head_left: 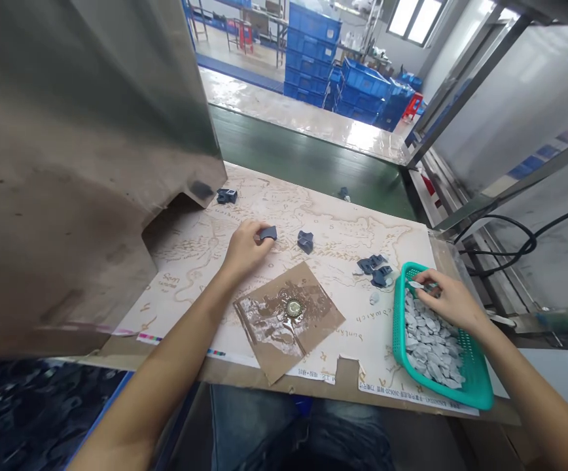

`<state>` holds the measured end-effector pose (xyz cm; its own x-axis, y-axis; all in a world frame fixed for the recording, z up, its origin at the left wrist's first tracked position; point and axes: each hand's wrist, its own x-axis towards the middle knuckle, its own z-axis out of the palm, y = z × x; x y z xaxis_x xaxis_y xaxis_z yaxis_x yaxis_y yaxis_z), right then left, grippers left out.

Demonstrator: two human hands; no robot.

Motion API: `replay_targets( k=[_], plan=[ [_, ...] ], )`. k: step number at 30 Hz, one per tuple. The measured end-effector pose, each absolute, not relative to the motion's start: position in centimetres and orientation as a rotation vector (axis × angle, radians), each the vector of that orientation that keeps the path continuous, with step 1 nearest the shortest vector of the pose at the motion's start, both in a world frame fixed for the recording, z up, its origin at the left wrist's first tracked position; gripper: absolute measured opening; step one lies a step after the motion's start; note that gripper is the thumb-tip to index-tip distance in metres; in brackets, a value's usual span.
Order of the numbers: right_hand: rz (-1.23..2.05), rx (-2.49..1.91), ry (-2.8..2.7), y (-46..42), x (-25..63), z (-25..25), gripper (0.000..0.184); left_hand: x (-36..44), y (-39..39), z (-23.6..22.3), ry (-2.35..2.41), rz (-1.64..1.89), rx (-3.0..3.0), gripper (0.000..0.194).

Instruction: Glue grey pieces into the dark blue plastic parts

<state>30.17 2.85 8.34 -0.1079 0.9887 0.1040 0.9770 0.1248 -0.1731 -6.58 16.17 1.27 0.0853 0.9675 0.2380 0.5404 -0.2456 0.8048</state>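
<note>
My left hand (249, 246) pinches a small dark blue plastic part (268, 233) above the map-printed sheet (190, 261). Just right of it another dark part (305, 242) lies on the sheet. Over the far end of a green basket (480, 386), my right hand (443, 297) has a small white piece (415, 284) between thumb and fingers. Many similar white pieces (431, 340) fill the basket. Left of the basket sit several dark parts (375, 269) in a cluster, with one loose pale piece (373, 298) nearby. A brown cardboard square (313, 294) with a round emblem lies in front of me.
A big metal housing (92, 163) rises on the left, with a dark part (227, 195) near its edge. Beyond the sheet runs a green conveyor belt (288, 147). Black cables (524, 242) hang at right. Stacked blue crates (311, 52) stand behind; dark parts fill a bin (102, 418) lower left.
</note>
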Motion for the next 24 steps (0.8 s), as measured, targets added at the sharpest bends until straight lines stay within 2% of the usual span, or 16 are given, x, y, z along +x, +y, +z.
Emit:
replay_targets(
  k=[3, 9, 16, 20, 24],
  plan=[
    [0.193, -1.918, -2.176, 2.9, 29.5, 8.2, 0.017, -6.4, 16.1, 1.2, 1.456, 1.029, 1.883, 0.02],
    [0.194, -1.842, -2.171, 2.9, 29.1, 8.4, 0.024, -6.4, 16.1, 1.4, 1.422, 1.031, 1.854, 0.02],
    [0.191, -1.722, -2.057, 2.5, 25.0, 9.9, 0.021, -6.1, 15.8, 1.6, 1.224, 1.082, 1.559, 0.026],
    [0.502, -1.645, -2.106, 3.8, 20.6, 9.6, 0.021, -5.3, 15.5, 1.5, 0.929, 1.089, 1.33, 0.037],
    [1.024, -1.549, -1.963, 5.6, 16.9, 8.6, 0.028, -4.8, 15.5, 1.6, 0.816, 1.051, 1.182, 0.041]
  ],
)
